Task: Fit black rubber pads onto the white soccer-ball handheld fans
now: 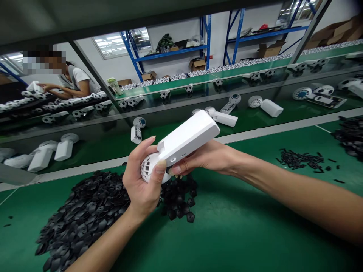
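Note:
A white handheld fan [188, 136] is held up over the green bench, its block-shaped handle tilted up to the right. My left hand [143, 177] is wrapped round its slotted round head [146, 168], thumb pressed near the joint. Under the handle, my right hand [198, 158] grips the fan too, thumb and fingertip close to the joint; part of that hand is hidden by the handle. Just below lie loose black five-sided pieces [181, 200], and a larger heap of the same black pieces [90, 211] spreads to the left.
Small black strips [300, 160] lie at the right, beside another dark heap [350, 136]. Beyond the pale rail, a conveyor belt [176, 136] carries several white fans [270, 107]. Across it, a person [76, 81] handles white parts. Blue shelves [170, 56] stand behind.

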A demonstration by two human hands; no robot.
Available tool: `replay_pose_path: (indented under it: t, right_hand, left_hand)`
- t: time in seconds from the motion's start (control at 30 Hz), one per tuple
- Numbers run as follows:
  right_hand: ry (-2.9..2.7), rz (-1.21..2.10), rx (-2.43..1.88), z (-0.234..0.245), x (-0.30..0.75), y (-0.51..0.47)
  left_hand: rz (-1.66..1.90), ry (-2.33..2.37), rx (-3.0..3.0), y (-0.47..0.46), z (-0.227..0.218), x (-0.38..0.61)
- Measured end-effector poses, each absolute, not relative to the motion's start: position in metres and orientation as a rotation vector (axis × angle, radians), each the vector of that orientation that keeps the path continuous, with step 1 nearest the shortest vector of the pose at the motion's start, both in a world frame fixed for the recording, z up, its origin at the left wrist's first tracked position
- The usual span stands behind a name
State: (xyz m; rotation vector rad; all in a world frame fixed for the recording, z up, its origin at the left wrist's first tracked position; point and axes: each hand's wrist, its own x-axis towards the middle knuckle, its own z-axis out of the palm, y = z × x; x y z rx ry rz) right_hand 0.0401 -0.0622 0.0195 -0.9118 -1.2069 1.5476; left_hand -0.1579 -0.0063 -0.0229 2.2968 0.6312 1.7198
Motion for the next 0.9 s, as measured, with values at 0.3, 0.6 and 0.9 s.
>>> replay_pose_path:
  t: [0.3,0.6,0.9]
  right_hand:
    - [-1.181,1.613,-0.899,0.018,0.043,-0.059]
    - [-1.126,1.635,-0.902,0.018,0.038,-0.061]
    - [-1.052,1.640,-0.898,0.020,0.036,-0.060]
  left_hand:
    - [1.701,0.608,2.201,-0.006,-0.031,-0.159]
    - [1.613,0.694,2.114,-0.004,-0.037,-0.161]
    - [1.661,0.631,2.097,-0.003,-0.037,-0.161]
